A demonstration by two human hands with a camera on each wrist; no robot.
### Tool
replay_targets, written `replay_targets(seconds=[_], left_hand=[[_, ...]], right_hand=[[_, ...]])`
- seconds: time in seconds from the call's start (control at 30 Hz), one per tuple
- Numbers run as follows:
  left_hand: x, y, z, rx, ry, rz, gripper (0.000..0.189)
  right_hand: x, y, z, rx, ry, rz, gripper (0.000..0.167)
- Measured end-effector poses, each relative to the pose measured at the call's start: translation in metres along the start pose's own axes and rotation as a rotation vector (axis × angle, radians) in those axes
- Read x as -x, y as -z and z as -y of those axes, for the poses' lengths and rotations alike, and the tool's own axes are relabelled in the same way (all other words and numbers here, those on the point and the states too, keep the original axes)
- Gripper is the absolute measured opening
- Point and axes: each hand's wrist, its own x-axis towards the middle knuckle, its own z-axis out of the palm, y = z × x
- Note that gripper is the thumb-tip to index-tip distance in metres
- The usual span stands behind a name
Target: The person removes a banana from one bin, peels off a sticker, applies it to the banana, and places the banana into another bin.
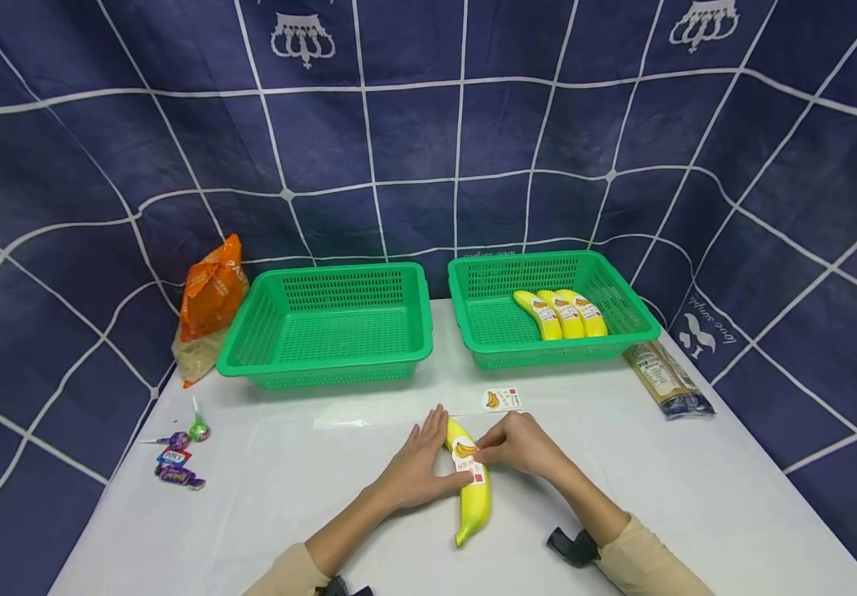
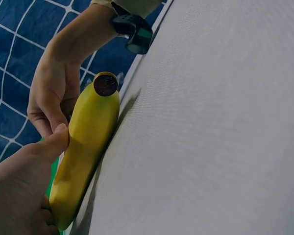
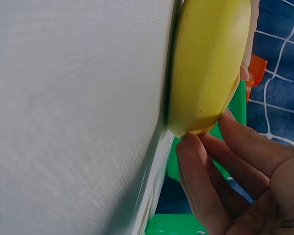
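A yellow banana [image 1: 475,507] lies on the white table, its stem end towards me. A printed sticker [image 1: 465,451] with a banana picture lies over its upper side. My left hand [image 1: 416,463] holds the banana from the left, fingers along its side and thumb over the sticker's lower part. From the right, my right hand [image 1: 521,443] grips it near the far end, thumb at the sticker's edge; in the right wrist view its fingertips [image 3: 188,139] touch the banana's side. Another sticker [image 1: 501,399] lies just beyond, by a clear strip [image 1: 361,414].
A green basket [image 1: 324,370] stands at the back left. The right green basket [image 1: 562,356] contains three stickered bananas [image 1: 562,314]. An orange bag [image 1: 212,290] and wrapped sweets [image 1: 178,474] lie left; a clear-and-brown packet [image 1: 668,379] lies right. A blue curtain [image 1: 413,132] hangs behind.
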Motion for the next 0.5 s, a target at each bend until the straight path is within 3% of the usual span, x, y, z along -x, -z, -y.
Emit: replay_targets(seconds=[0.5], left_hand=[[-0.0042, 0.0006, -0.0002, 0.003, 0.015, 0.007, 0.109]], right_hand=[[0.0059, 0.0049, 0.0032, -0.057, 0.015, 0.112, 0.044]])
